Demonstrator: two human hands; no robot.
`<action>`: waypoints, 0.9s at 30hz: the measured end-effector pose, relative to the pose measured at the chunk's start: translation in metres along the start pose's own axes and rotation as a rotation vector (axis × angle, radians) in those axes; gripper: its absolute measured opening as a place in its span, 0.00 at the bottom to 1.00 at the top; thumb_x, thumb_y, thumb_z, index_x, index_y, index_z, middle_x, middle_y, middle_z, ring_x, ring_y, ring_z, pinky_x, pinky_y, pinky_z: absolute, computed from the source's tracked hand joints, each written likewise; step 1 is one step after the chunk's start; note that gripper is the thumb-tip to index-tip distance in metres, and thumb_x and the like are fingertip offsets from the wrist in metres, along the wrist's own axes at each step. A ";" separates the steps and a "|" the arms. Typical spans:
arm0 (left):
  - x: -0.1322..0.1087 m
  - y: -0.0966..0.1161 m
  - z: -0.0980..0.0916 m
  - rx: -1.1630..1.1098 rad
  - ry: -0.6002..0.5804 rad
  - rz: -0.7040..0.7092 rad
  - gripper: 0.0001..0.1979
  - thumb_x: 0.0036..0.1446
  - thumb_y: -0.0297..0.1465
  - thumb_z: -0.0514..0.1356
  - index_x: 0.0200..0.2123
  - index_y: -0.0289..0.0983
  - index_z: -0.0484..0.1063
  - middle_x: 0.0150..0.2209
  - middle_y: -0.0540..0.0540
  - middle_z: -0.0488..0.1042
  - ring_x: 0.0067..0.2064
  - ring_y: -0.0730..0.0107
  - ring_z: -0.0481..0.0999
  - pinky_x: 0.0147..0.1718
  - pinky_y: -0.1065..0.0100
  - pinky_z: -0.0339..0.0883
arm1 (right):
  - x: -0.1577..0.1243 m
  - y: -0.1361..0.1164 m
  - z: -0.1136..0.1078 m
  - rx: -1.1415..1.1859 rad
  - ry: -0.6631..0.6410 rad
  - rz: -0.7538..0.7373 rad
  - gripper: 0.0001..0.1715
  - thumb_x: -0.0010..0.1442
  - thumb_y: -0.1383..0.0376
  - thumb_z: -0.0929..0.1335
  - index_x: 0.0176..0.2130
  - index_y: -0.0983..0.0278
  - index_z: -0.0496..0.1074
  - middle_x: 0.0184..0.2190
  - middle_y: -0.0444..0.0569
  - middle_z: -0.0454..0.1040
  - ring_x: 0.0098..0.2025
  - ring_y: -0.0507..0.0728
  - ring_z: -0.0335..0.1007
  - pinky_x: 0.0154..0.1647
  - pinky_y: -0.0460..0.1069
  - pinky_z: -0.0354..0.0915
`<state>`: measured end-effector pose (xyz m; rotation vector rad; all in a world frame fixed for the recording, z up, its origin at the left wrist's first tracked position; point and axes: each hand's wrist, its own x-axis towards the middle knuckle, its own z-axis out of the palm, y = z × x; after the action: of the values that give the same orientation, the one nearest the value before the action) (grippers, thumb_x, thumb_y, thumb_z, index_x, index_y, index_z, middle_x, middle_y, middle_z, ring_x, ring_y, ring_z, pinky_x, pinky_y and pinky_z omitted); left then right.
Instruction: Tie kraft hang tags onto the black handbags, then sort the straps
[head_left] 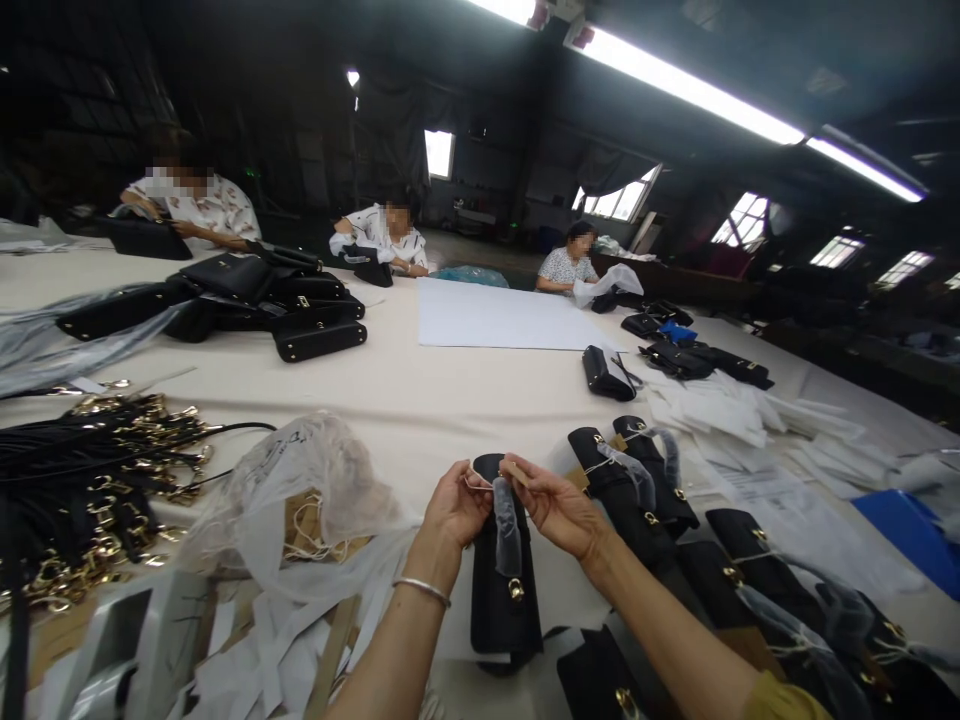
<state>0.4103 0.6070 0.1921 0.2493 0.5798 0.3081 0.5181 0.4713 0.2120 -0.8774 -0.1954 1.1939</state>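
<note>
A black handbag [504, 615] with gold hardware lies in front of me, its handle [508, 530] wrapped in clear plastic. My left hand [457, 500] is at the bag's far end, fingers pinched on a pale string [478, 482]. Opposite it, my right hand [553, 502] pinches a small brown cardboard tag [516, 473] between thumb and fingers, just above the handle's far end. Whether the string is looped round the handle's ring cannot be made out.
Left of me are a plastic bag [300, 470] of stringed tags, straps with gold clasps [112, 480] and a grey tape dispenser [142, 630]. Tagged black handbags [607, 480] crowd the right, beside white sheets [720, 410]. Several people [570, 265] work across the table [405, 385].
</note>
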 end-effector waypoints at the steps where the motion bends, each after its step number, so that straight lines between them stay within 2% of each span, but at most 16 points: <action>1: 0.001 0.000 -0.001 -0.033 -0.009 0.006 0.19 0.68 0.30 0.53 0.22 0.37 0.59 0.15 0.57 0.56 0.17 0.77 0.64 0.19 0.74 0.64 | -0.001 0.001 0.004 -0.010 0.031 -0.005 0.26 0.47 0.77 0.74 0.48 0.69 0.74 0.42 0.50 0.82 0.46 0.50 0.79 0.47 0.38 0.74; 4: 0.001 -0.002 -0.001 -0.104 -0.042 0.022 0.14 0.68 0.30 0.55 0.28 0.34 0.67 0.15 0.60 0.51 0.16 0.80 0.58 0.15 0.76 0.58 | -0.003 0.000 0.015 -0.149 0.097 -0.034 0.26 0.44 0.71 0.79 0.44 0.69 0.75 0.38 0.49 0.81 0.41 0.50 0.79 0.44 0.40 0.75; 5: 0.000 -0.002 -0.001 -0.116 -0.056 0.026 0.11 0.68 0.30 0.56 0.32 0.32 0.70 0.16 0.60 0.53 0.15 0.81 0.57 0.14 0.77 0.55 | -0.003 0.000 0.018 -0.212 0.114 -0.041 0.27 0.43 0.69 0.81 0.43 0.68 0.75 0.36 0.49 0.81 0.39 0.50 0.79 0.42 0.41 0.75; 7: -0.002 -0.004 -0.002 -0.113 -0.096 0.056 0.06 0.67 0.27 0.57 0.42 0.32 0.73 0.21 0.56 0.64 0.16 0.83 0.58 0.13 0.79 0.53 | -0.002 -0.001 0.024 -0.387 0.148 -0.065 0.26 0.43 0.60 0.81 0.39 0.68 0.74 0.32 0.47 0.79 0.32 0.49 0.77 0.33 0.42 0.74; 8: -0.004 -0.004 -0.003 -0.093 -0.123 0.086 0.08 0.65 0.23 0.57 0.46 0.32 0.72 0.26 0.53 0.70 0.17 0.85 0.59 0.13 0.80 0.54 | -0.001 -0.002 0.026 -0.493 0.168 -0.088 0.25 0.45 0.55 0.80 0.36 0.68 0.73 0.29 0.45 0.77 0.28 0.48 0.74 0.28 0.42 0.71; 10: -0.008 -0.005 -0.006 -0.018 -0.173 0.161 0.17 0.61 0.17 0.57 0.52 0.34 0.71 0.36 0.49 0.75 0.19 0.86 0.64 0.15 0.81 0.59 | 0.000 -0.005 0.031 -0.768 0.213 -0.138 0.24 0.51 0.49 0.75 0.32 0.66 0.70 0.24 0.42 0.72 0.22 0.47 0.68 0.20 0.43 0.64; 12: -0.012 -0.005 -0.010 0.088 -0.206 0.228 0.24 0.56 0.14 0.58 0.54 0.36 0.71 0.40 0.46 0.75 0.22 0.86 0.68 0.16 0.82 0.61 | -0.001 -0.010 0.037 -1.111 0.249 -0.172 0.20 0.57 0.50 0.69 0.29 0.64 0.68 0.20 0.40 0.67 0.19 0.48 0.63 0.19 0.45 0.61; 14: -0.016 -0.005 -0.015 0.192 -0.219 0.273 0.27 0.52 0.15 0.61 0.54 0.38 0.72 0.46 0.44 0.75 0.24 0.85 0.72 0.16 0.83 0.60 | -0.004 -0.019 0.043 -1.395 0.266 -0.182 0.15 0.58 0.54 0.67 0.28 0.63 0.68 0.17 0.39 0.65 0.18 0.48 0.60 0.21 0.46 0.60; 17: -0.019 -0.004 -0.022 0.328 -0.239 0.324 0.26 0.50 0.22 0.66 0.54 0.41 0.74 0.59 0.40 0.70 0.29 0.78 0.78 0.16 0.82 0.61 | -0.006 -0.032 0.052 -1.588 0.238 -0.218 0.12 0.55 0.59 0.67 0.24 0.63 0.69 0.17 0.40 0.64 0.21 0.48 0.59 0.25 0.47 0.55; 19: -0.020 -0.003 -0.026 0.439 -0.250 0.361 0.25 0.52 0.28 0.68 0.54 0.43 0.74 0.62 0.40 0.68 0.33 0.71 0.81 0.16 0.80 0.62 | -0.005 -0.037 0.056 -1.691 0.195 -0.246 0.11 0.53 0.61 0.68 0.23 0.63 0.69 0.18 0.41 0.65 0.24 0.49 0.57 0.27 0.48 0.52; 22: -0.018 0.001 -0.027 0.768 -0.257 0.464 0.22 0.53 0.30 0.65 0.53 0.44 0.75 0.55 0.42 0.75 0.35 0.64 0.80 0.22 0.72 0.68 | -0.002 -0.040 0.063 -1.827 0.107 -0.278 0.09 0.52 0.64 0.67 0.22 0.63 0.68 0.21 0.42 0.66 0.26 0.50 0.56 0.31 0.49 0.49; 24: -0.016 0.007 -0.025 1.087 -0.212 0.687 0.17 0.55 0.29 0.64 0.49 0.45 0.78 0.46 0.45 0.79 0.38 0.61 0.77 0.34 0.64 0.71 | -0.001 -0.039 0.067 -1.896 0.062 -0.292 0.09 0.52 0.65 0.66 0.22 0.63 0.67 0.23 0.43 0.66 0.28 0.50 0.55 0.33 0.50 0.48; 26: -0.018 0.015 -0.022 1.365 -0.171 0.955 0.11 0.57 0.30 0.64 0.43 0.48 0.80 0.40 0.48 0.81 0.42 0.59 0.73 0.45 0.60 0.65 | -0.003 -0.036 0.071 -1.941 0.062 -0.306 0.08 0.54 0.64 0.66 0.24 0.63 0.67 0.25 0.45 0.68 0.30 0.51 0.56 0.34 0.51 0.48; 27: -0.019 0.020 -0.020 1.455 -0.168 1.043 0.09 0.58 0.31 0.64 0.41 0.48 0.80 0.38 0.48 0.81 0.43 0.59 0.71 0.47 0.60 0.62 | -0.006 -0.034 0.071 -1.938 0.076 -0.298 0.08 0.55 0.62 0.66 0.27 0.62 0.69 0.26 0.45 0.69 0.30 0.52 0.58 0.34 0.51 0.49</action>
<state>0.3794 0.6217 0.1922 1.9962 0.3654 0.8164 0.5002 0.4976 0.2845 -2.3833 -1.4973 0.3543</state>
